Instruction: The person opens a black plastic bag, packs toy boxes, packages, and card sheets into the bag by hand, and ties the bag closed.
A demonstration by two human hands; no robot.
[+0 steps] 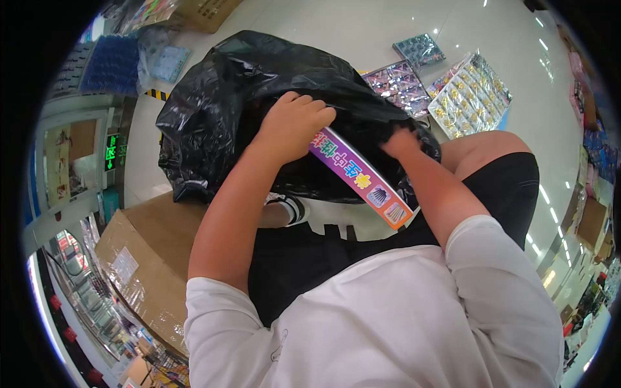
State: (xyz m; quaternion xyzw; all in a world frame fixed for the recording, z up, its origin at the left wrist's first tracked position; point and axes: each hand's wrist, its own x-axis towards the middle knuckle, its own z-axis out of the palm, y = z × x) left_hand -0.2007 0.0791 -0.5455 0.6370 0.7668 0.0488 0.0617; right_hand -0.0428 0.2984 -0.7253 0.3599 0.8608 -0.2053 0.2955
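A large black plastic bag (220,97) rests on my lap and the floor in front of me. My left hand (294,123) is closed over the upper end of a long flat box (359,178), purple with an orange end and printed characters. The box lies slanted at the bag's mouth, its lower end pointing toward my body. My right hand (401,143) grips the bag's rim beside the box, its fingers curled into the black plastic. The inside of the bag is hidden.
A brown cardboard carton (149,252) stands at my left. Flat packs of small goods lie on the glossy floor: a gold-toned one (472,94), a purple one (401,84) and a bluish one (419,48). Blue trays (110,64) and another carton (207,13) sit further back.
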